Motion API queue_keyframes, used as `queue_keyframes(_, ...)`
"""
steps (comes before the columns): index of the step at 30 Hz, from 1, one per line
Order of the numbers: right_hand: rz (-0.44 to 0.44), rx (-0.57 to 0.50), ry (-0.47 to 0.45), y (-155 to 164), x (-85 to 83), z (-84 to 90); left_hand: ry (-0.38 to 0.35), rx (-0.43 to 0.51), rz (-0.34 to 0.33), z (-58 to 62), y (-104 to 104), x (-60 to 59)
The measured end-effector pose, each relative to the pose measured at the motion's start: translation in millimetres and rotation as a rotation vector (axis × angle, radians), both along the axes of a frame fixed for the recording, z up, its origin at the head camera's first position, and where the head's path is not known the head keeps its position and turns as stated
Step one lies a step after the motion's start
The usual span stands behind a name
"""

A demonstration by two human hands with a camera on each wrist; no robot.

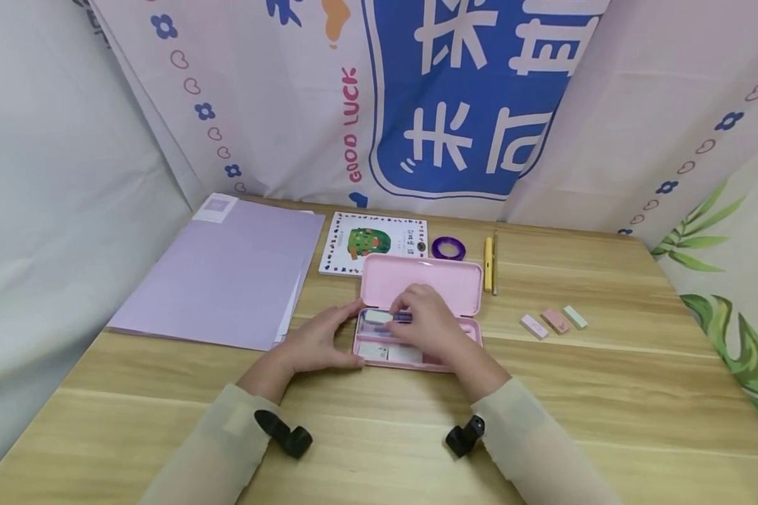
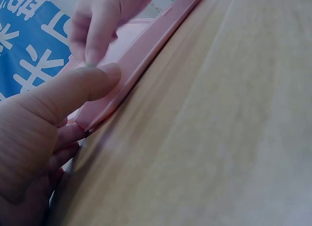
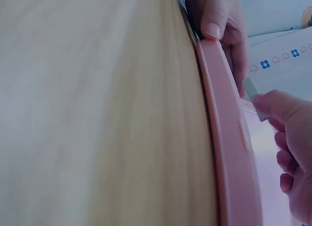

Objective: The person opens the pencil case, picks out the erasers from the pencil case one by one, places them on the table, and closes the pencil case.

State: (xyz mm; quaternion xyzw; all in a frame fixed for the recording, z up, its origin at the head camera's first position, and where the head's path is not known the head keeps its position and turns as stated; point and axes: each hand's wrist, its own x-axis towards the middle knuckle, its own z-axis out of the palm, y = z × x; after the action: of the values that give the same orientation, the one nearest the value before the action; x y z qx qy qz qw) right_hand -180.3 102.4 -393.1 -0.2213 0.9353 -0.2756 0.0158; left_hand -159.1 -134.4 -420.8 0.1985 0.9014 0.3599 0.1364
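Right hand point(image 1: 431, 321) pinching pale eraser point(image 3: 252, 91); pink pencil case point(image 1: 448, 286) lying open beneath; left hand point(image 1: 318, 341) gripping its end.

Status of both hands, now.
Left hand: closed, holding the end of the pink case.
Right hand: closed, pinching a small pale block.

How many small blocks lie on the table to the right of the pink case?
3: a lilac block nearest the pink case, a dusty pink block in the middle, and a pale green block farthest right.
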Motion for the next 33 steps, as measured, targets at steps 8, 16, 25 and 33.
queue_keyframes(8, -0.232, -0.074, 0.071, 76, 14.1, 8.5, -0.008, 0.017, -0.005, -0.4, 1, -0.4)
queue_keyframes(16, -0.483, -0.079, 0.135, 179, 46.8, -3.7, -0.004, -0.005, -0.002, -1.1, 1, -0.5)
queue_keyframes(25, -0.587, 0.0, -0.004, 230, 76.9, -16.1, -0.009, -0.006, -0.001, -1.4, 1, -1.4)
queue_keyframes(33, -0.539, 0.047, -0.097, 237, 76.1, -23.2, -0.003, -0.013, -0.002, -0.3, 1, -1.6)
